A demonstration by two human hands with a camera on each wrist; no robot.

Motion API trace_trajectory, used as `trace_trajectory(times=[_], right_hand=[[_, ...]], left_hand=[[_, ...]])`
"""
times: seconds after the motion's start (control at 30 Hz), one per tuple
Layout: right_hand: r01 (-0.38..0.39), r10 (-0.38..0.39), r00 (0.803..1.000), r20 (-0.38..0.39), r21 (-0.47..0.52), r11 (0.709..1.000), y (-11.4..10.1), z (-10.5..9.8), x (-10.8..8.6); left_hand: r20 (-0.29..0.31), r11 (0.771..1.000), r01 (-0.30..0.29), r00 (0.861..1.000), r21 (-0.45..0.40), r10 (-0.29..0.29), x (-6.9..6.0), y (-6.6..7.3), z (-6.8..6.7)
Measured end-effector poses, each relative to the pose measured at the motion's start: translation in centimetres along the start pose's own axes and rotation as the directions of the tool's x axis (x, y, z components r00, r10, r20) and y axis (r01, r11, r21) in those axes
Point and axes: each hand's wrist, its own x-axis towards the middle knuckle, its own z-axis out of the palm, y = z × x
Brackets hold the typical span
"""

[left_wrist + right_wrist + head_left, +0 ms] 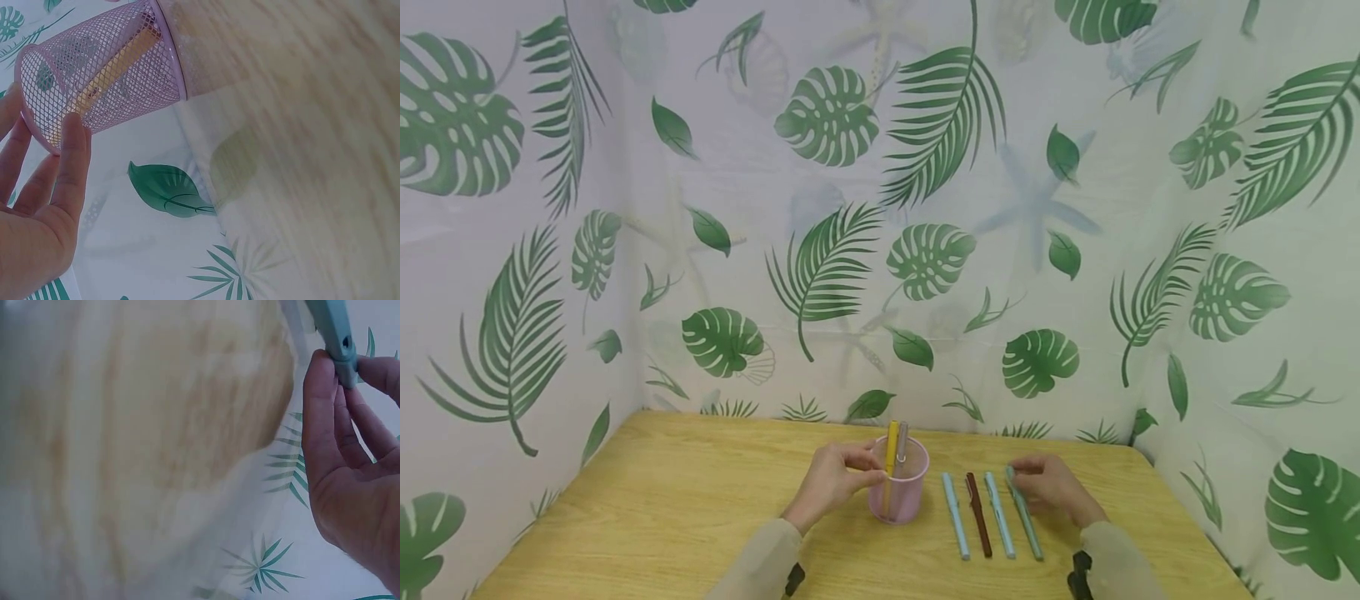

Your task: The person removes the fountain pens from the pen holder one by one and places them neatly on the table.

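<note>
A pink mesh cup (897, 500) stands on the table, with a yellow pen (891, 450) and a grey pen (902, 442) upright in it. My left hand (835, 482) holds the cup's rim from the left; in the left wrist view the fingers of that hand (47, 187) meet the rim of the mesh cup (131, 69). To the right, my right hand (1054, 485) pinches the upper end of a teal pen (1026, 521). Thumb and fingertips of the right hand (350, 431) close on the teal pen (334, 331) in the right wrist view.
Left of the teal pen lie a light blue pen (1000, 517), a dark red pen (978, 517) and another light blue pen (956, 517), roughly parallel on the wooden table (647, 508). Leaf-patterned sheets (850, 367) hang behind and at both sides.
</note>
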Motion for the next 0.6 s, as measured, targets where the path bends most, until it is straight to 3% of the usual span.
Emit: trace_trajectory(times=[0.37, 0.6], right_hand=[[-0.029, 0.026, 0.999, -0.045, -0.061, 0.998, 0.16, 0.46, 0.37], [-0.025, 0.022, 0.999, -0.032, -0.079, 0.997, 0.0, 0.63, 0.33]], left_hand=[[0.0, 1.0, 0.001, 1.0, 0.002, -0.001, -0.07, 0.03, -0.05], [-0.003, 1.0, -0.014, 1.0, 0.011, 0.014, -0.09, 0.01, -0.11]])
